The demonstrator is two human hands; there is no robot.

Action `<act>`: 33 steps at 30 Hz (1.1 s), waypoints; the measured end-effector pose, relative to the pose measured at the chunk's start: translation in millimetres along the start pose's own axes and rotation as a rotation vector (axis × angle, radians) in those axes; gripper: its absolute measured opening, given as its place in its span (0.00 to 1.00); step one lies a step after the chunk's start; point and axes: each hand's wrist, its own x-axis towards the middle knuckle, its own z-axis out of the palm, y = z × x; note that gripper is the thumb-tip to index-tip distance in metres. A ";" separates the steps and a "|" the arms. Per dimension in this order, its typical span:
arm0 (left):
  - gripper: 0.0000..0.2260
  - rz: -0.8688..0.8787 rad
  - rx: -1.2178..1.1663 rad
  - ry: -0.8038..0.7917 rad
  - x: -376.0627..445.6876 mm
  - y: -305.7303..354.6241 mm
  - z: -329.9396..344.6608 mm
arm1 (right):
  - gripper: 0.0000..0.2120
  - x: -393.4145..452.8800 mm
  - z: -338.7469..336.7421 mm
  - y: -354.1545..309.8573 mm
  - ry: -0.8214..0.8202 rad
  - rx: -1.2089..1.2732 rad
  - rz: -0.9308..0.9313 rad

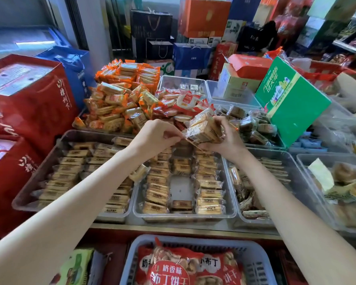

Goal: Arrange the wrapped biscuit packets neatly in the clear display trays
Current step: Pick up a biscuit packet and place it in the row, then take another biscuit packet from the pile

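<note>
While both arms reach forward over the shelf, the right hand [224,138] grips a small stack of wrapped biscuit packets [203,128] from below and behind, fingers curled round it, held in the air above the far end of the middle clear tray [185,218]. The left hand [156,134] pinches the clear wrapper edge at the stack's left end between thumb and fingertips. How many packets the stack has, cannot tell.

Middle clear tray: packets lined in rows down its left and right columns, centre column only partly filled, bare tray floor showing in the middle, one darker packet [181,204] near the near end. Left clear tray [29,194]: rows of similar tan packets, partly hidden by the left forearm. Right clear tray [308,182]: thinner packets lying looser, some tilted, partly hidden under the right forearm.

Far behind the trays: heap of orange-wrapped packets [119,93] on the left, red-and-white packets [181,103] beside it, dark brown wrapped pieces [253,124] to the right. Tilted green box [290,99] at far right, touching the tray of brown pieces. Red gift boxes [27,99] stacked at left. Near edge, below the shelf: grey basket [255,262] with a red biscuit bag [173,268] in it
</note>
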 end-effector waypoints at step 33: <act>0.06 -0.023 -0.194 0.218 10.6 23.6 2.7 | 0.32 -12.9 -9.9 -11.6 -0.037 0.040 -0.097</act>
